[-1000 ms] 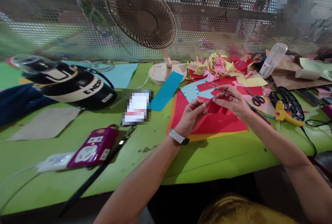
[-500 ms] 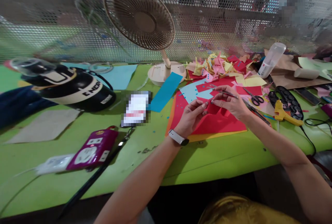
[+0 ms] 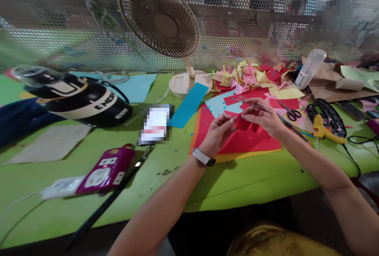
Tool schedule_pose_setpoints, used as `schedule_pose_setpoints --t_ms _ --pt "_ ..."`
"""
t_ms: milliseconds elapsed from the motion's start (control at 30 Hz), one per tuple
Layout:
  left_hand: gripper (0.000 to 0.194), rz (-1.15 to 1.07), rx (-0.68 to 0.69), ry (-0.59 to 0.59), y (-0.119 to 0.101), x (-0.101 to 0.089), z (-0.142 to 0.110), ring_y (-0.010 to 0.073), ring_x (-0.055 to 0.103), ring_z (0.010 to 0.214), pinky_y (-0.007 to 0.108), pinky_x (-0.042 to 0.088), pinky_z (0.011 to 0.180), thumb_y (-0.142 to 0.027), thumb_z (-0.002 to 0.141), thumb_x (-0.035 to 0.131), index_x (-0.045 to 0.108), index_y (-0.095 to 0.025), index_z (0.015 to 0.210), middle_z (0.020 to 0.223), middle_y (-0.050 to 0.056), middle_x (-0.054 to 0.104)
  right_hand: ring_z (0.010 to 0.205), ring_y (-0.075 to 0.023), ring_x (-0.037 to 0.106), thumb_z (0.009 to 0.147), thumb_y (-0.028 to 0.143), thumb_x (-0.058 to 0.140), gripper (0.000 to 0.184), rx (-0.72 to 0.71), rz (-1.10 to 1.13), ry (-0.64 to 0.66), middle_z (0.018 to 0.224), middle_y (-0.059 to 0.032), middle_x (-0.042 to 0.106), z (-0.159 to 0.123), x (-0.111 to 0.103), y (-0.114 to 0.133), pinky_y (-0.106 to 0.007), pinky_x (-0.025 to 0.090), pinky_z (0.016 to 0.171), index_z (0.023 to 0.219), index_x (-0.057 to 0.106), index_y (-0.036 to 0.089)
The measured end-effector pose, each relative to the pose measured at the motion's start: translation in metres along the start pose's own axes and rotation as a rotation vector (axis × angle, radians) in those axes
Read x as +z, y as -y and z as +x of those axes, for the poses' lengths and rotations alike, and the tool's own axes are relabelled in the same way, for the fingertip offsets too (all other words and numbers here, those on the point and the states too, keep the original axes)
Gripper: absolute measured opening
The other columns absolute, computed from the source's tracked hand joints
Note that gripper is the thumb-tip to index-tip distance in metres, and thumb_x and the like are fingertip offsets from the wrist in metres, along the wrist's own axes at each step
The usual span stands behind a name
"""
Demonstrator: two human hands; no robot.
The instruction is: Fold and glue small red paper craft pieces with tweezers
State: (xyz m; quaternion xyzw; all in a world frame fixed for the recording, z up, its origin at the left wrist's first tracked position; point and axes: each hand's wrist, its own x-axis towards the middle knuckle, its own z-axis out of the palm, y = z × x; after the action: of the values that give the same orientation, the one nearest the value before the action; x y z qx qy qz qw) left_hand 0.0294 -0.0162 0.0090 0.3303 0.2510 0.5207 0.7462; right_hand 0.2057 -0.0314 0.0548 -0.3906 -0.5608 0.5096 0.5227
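Observation:
Over the stacked paper sheets, my left hand (image 3: 218,131) pinches a small folded red paper piece (image 3: 244,123) by its left side. My right hand (image 3: 263,117) is on the other side of that piece, its fingertips touching it. Slim metal tweezers (image 3: 260,108) lie between the right fingers, their tips pointing left. Below both hands is a large red paper sheet (image 3: 251,144), with a light blue sheet (image 3: 215,104) and small blue paper bits behind. The fingers partly hide the folded piece.
A desk fan (image 3: 166,25), a blue paper strip (image 3: 190,106) and a phone (image 3: 155,123) are left of the papers. Folded paper pieces (image 3: 250,74) are heaped behind. Scissors (image 3: 291,113) and a yellow glue gun (image 3: 322,130) lie right. A bottle (image 3: 89,104) and purple power strip (image 3: 109,167) occupy the left.
The view has shifted very slightly. Both hands keep nearly the same pose around the red paper piece, and nothing has been let go.

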Motion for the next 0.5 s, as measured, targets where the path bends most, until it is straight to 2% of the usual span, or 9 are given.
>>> schedule_pose_setpoints --t_ms 133,400,500 --pt "0.026 -0.011 -0.002 -0.014 0.0002 -0.0006 0.0003 0.0113 0.068 0.071 0.021 0.056 0.064 -0.022 0.059 0.091 0.068 -0.018 0.072 0.077 -0.001 0.073 0.079 -0.0143 0.066 0.066 0.036 0.083 0.045 0.005 -0.014 0.001 0.082 0.001 0.068 -0.0002 -0.0005 0.0001 -0.024 0.056 0.063 0.104 0.06 0.024" --pt "0.028 -0.015 -0.007 -0.008 -0.0008 0.0005 -0.0001 0.0103 0.067 0.07 0.019 0.055 0.062 -0.023 0.057 0.092 0.068 -0.018 0.071 0.076 -0.002 0.073 0.068 -0.0121 0.064 0.068 0.034 0.081 0.043 0.037 -0.012 0.009 0.08 0.0016 0.068 -0.0013 -0.001 0.002 -0.022 0.053 0.054 0.104 0.06 0.024" --pt "0.028 -0.001 -0.001 -0.023 -0.0014 0.001 -0.0007 0.0103 0.066 0.068 0.019 0.054 0.059 -0.024 0.058 0.091 0.067 -0.018 0.072 0.076 -0.002 0.072 0.069 -0.0125 0.065 0.068 0.034 0.081 0.043 0.044 -0.017 0.013 0.08 0.0017 0.068 -0.0012 -0.0011 0.0022 -0.023 0.055 0.057 0.104 0.06 0.024"
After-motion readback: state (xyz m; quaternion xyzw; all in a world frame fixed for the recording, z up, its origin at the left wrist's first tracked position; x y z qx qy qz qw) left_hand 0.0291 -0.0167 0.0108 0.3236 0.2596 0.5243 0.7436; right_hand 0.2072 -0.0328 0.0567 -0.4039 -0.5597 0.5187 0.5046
